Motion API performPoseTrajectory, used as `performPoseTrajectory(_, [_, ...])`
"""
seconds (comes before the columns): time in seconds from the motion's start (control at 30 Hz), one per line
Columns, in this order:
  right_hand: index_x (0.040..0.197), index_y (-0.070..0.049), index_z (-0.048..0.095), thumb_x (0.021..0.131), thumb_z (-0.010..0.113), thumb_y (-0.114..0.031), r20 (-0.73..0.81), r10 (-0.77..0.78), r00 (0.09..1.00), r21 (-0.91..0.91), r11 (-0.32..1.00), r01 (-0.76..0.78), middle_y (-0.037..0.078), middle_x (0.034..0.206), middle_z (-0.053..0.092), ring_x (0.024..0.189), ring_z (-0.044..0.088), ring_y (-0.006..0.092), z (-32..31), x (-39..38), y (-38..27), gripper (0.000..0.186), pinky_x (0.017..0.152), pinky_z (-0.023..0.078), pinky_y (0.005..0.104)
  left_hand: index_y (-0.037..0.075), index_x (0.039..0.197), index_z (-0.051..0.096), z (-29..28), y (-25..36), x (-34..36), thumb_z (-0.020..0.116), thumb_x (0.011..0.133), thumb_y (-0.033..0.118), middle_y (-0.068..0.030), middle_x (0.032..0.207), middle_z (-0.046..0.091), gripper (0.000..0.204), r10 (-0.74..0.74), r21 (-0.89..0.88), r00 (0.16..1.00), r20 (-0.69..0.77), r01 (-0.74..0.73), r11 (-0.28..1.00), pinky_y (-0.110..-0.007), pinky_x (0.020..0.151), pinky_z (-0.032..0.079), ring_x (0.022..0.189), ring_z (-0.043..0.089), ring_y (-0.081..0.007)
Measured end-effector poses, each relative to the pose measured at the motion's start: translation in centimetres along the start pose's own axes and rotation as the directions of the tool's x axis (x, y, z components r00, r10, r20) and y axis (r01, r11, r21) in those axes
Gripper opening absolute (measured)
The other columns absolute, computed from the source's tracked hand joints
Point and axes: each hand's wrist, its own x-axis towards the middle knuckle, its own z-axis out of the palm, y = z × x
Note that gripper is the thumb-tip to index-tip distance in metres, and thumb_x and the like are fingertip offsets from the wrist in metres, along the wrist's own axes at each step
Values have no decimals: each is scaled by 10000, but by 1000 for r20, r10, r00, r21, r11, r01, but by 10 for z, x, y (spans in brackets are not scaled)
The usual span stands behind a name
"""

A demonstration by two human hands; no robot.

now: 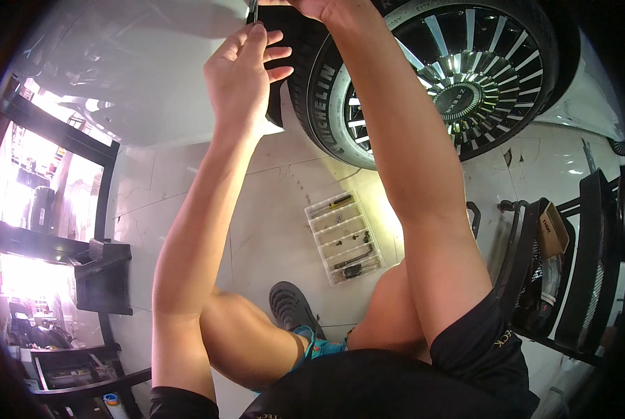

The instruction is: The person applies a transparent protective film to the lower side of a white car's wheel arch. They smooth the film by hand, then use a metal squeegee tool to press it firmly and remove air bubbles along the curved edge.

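Note:
My left hand (238, 84) is raised at the top beside the wheel arch of a white car. Its thumb and forefinger pinch a thin dark piece (254, 12) at the body panel (152, 77); the other fingers are spread apart. What this piece belongs to is cut off by the upper edge. My right hand (314, 7) reaches in front of the tyre (319, 105) to the same spot, and its fingers are mostly out of the picture. Right of it is the wheel (459, 98) with black and silver spokes.
On the tiled floor between my legs and the car lies a clear compartment tray (318, 244) with small dark parts and a yellow-black tool. A black rack (583, 279) with a brown box (553, 230) stands at right. Black-framed shelving (54, 241) with a black bin (103, 277) is at left.

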Motion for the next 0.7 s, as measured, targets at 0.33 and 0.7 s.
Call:
performPoseTrajectory(0.33, [912, -58, 659, 1021, 464, -49, 3, 48, 999, 6, 999, -48, 53, 760, 634, 632, 593, 167, -5, 4, 1, 224, 561, 510, 310, -99, 1164, 663, 5, 5, 2, 620, 1059, 193, -188, 1022, 744, 314, 34, -21, 999, -40, -35, 999, -338, 705, 646, 886, 764, -242])
performPoseTrajectory(0.7, [922, -32, 690, 981, 519, -27, 126, 25, 992, 101, 994, -38, 64, 739, 650, 597, 586, 190, -15, 20, 9, 181, 505, 482, 337, -85, 1177, 671, 18, 12, 2, 646, 1045, 228, -191, 1048, 752, 341, 109, -35, 994, 28, -108, 994, -306, 752, 638, 948, 769, -245])
